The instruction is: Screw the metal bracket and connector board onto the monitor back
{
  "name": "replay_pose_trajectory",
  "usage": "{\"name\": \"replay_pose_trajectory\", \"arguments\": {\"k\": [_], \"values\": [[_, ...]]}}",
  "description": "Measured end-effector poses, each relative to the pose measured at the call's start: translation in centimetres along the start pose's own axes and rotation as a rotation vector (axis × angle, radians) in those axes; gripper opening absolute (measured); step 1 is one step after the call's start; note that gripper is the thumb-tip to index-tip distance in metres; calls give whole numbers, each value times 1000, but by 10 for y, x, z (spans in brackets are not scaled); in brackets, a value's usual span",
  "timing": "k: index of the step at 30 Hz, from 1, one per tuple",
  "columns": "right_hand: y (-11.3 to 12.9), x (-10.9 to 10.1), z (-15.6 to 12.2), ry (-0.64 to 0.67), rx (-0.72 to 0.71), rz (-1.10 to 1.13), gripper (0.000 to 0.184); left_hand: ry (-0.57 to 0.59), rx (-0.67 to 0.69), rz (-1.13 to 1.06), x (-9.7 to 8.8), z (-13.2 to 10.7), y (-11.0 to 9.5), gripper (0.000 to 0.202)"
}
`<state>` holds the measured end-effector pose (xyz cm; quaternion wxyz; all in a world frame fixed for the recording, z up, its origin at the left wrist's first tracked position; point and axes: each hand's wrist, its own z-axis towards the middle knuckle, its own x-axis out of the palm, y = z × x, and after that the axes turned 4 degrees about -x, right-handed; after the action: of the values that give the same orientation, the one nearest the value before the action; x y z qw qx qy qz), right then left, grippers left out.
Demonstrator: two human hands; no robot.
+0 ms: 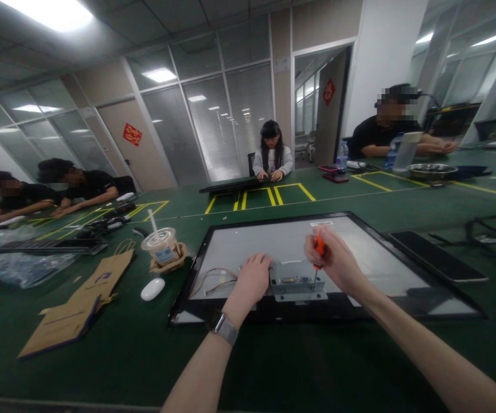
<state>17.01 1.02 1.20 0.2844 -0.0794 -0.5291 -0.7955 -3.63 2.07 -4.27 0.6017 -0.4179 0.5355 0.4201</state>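
Observation:
A large flat display panel with a black frame lies back side up on the green table. Near its front edge sits a metal bracket with connector ports. My right hand is closed round the orange handle of a screwdriver, which stands upright with its tip down at the bracket's right part. My left hand rests on the panel at the bracket's left side, fingers forward and partly curled; whether it grips the bracket's edge is hidden. Thin cables lie on the panel left of that hand.
To the left stand a drink cup in a cardboard holder, a white mouse and a flattened paper bag. A black phone-like slab lies right of the panel. Several people sit round the table, one across.

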Motion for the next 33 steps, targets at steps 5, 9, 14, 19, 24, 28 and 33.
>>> {"name": "replay_pose_trajectory", "arguments": {"k": [5, 9, 14, 19, 24, 28, 33], "values": [[4, -2, 5, -67, 46, -8, 40, 12, 5, 10, -3, 0, -1, 48], [5, -3, 7, -80, 45, -55, 50, 10, 9, 16, -3, 0, -1, 49], [3, 0, 3, -42, 20, -38, 43, -4, 8, 7, -1, 0, 0, 47], [0, 1, 0, -17, 8, -3, 39, 6, -3, 7, -2, 0, -1, 47], [3, 0, 1, -36, 26, -44, 39, 4, -4, 5, -3, -1, -1, 47], [6, -1, 3, -35, 75, -83, 48, 5, 5, 7, -3, 0, -2, 46], [3, -1, 2, -15, 79, -64, 49, -14, 9, 7, 2, 1, 1, 46]]}}
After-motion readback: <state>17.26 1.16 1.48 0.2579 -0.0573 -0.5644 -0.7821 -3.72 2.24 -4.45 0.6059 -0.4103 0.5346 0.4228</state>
